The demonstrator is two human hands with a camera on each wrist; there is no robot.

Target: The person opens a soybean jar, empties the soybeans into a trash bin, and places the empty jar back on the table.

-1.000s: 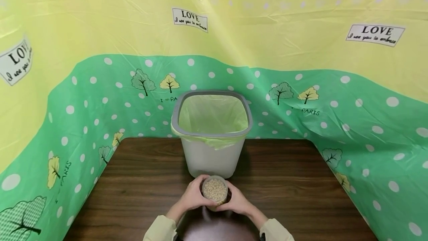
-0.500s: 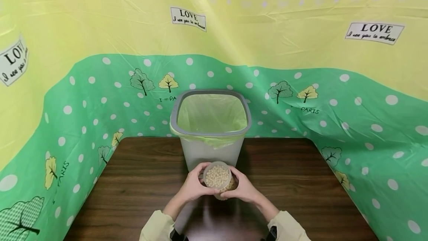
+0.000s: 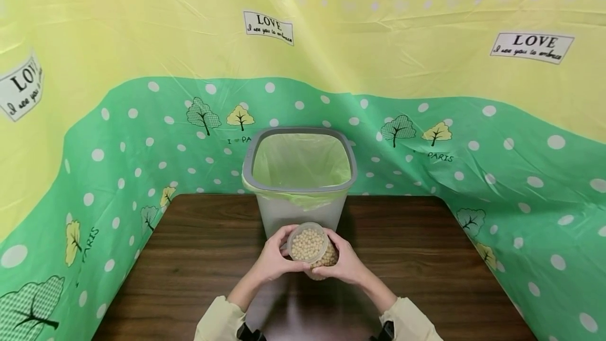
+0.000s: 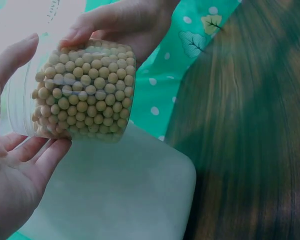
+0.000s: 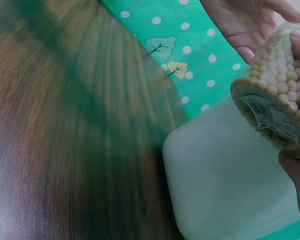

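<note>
Two hands (image 3: 273,258) (image 3: 349,263) grip one bean-filled jar (image 3: 309,244), long axis tilted, top tipped leftward, in front of one bin (image 3: 250,166).

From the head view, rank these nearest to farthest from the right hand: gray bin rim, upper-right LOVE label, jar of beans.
1. Jar of beans: held by the right hand, on its left.
2. Gray bin rim: beyond the jar, ahead and slightly left.
3. LOVE label: high up, far right.

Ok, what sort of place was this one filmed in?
Probably a makeshift recording booth: patterned sheeting hangs behind and along both sides of a brown table, and a lined bin stands right on it.
</note>
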